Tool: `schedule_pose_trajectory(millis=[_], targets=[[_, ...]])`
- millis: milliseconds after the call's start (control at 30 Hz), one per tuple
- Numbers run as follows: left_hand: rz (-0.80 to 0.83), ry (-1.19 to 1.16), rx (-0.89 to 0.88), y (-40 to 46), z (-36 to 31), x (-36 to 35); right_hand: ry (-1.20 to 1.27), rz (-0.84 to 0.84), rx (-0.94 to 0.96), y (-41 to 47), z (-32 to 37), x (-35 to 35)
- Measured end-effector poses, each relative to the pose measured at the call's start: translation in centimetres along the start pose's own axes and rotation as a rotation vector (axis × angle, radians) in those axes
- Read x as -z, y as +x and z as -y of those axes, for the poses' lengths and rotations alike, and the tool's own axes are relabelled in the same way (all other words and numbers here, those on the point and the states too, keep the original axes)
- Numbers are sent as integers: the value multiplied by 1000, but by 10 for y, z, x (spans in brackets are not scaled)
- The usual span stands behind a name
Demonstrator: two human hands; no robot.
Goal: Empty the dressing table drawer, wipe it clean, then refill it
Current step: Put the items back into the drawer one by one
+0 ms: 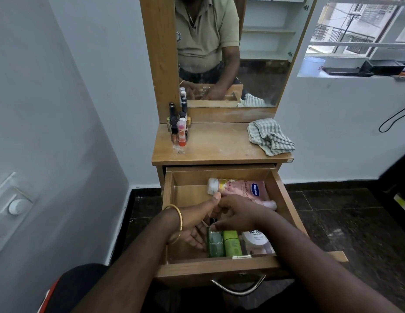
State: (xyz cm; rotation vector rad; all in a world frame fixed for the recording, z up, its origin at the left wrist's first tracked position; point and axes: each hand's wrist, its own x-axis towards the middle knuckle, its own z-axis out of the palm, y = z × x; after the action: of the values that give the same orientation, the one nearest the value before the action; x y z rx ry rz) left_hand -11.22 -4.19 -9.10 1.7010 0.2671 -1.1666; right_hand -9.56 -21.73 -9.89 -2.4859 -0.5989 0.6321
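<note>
**Hands deep in the drawer, bottles going in or out**

The drawer (221,266) is pulled well out below the counter (219,143), and both hands are inside it. The left hand (197,224), with a gold bangle at the wrist, lies palm-up with its fingers spread and nothing closed in them; its thumb reaches to just beside the white cap of the pink lotion tube (240,188) lying across the back. The right hand (237,214) crosses over the left, fingertips down near a small dark-capped bottle — whether its grip is closed on anything I cannot tell, since the fingers hide it.

Along the front wall stand a dark green bottle (214,243), a light green bottle (232,242) touching it, and a white nail polish remover tub (258,241) just beside. On the counter, a cluster of nail polish bottles (177,129) sits at the left, and a checked cloth (270,136) lies crumpled at the right.

The stage reads either way: several items in the drawer, the small bottles on top, the cloth set aside. Neat rows at the front suggest refilling — but emptying cannot be ruled out. Next comes a firm pinch on one small item, lifted clear of the drawer walls without toppling its neighbours.
</note>
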Motion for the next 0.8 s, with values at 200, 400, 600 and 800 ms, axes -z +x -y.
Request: schedule_pose_trajectory(millis=[200,400,600,800], targets=[[-10,111,16,-3,-2,1,-40,37,-2,4,-3,-1],[-67,38,-103,-8,-5,19,-164,60,-2,4,-2,-4],[-164,-147,-354,-14,-2,42,-191,-143,67,6,0,0],[-238,-406,-508,-22,-10,50,-122,-775,195,38,51,56]])
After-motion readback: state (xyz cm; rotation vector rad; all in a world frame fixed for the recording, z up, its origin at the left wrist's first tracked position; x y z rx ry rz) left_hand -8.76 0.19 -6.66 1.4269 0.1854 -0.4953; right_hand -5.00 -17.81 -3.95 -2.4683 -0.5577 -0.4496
